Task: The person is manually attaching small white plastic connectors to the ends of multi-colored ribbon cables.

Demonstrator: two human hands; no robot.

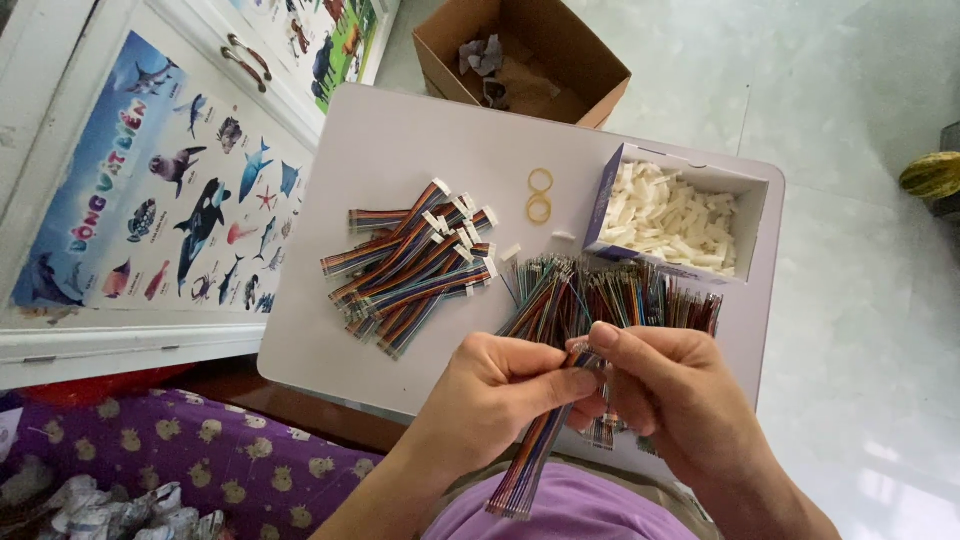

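Observation:
My left hand (500, 392) and my right hand (668, 385) meet over the near edge of a small white table (400, 140). Both pinch one rainbow-coloured ribbon cable (530, 470) at its upper end, and its free end hangs down toward my lap. Just beyond my fingers lies a spread of loose coloured cables (610, 295) without plugs. To the left sits a pile of cables fitted with white plugs (415, 262). A small open box of white plastic connectors (672, 218) stands at the table's right side.
Two yellow rubber bands (540, 195) lie near the table's far edge. A brown cardboard box (525, 58) sits on the pale tiled floor behind the table. A sea-animal poster (170, 190) covers the cabinet at left. Purple patterned cloth (200, 460) lies at lower left.

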